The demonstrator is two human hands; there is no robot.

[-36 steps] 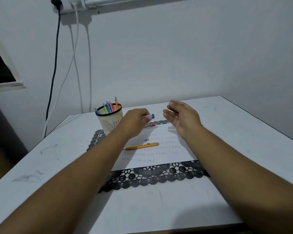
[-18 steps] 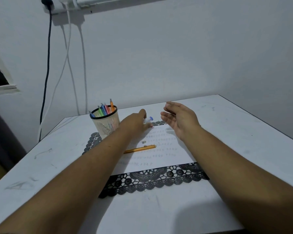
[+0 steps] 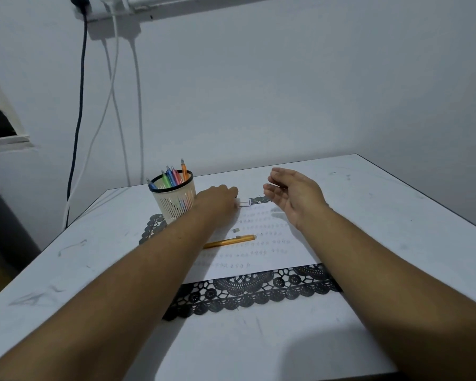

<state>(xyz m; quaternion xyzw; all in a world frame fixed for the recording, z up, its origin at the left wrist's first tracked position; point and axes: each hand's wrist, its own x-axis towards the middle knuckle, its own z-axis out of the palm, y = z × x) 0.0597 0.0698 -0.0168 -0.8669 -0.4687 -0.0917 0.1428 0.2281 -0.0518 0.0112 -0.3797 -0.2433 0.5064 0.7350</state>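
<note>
The left hand has its fingertips at 1 end of a small white piece on the paper's far edge; whether they pinch it cannot be told. The right hand hovers nearby, fingers loosely spread, empty. The piece looks light and stiff, best pinched across its long sides.
</note>
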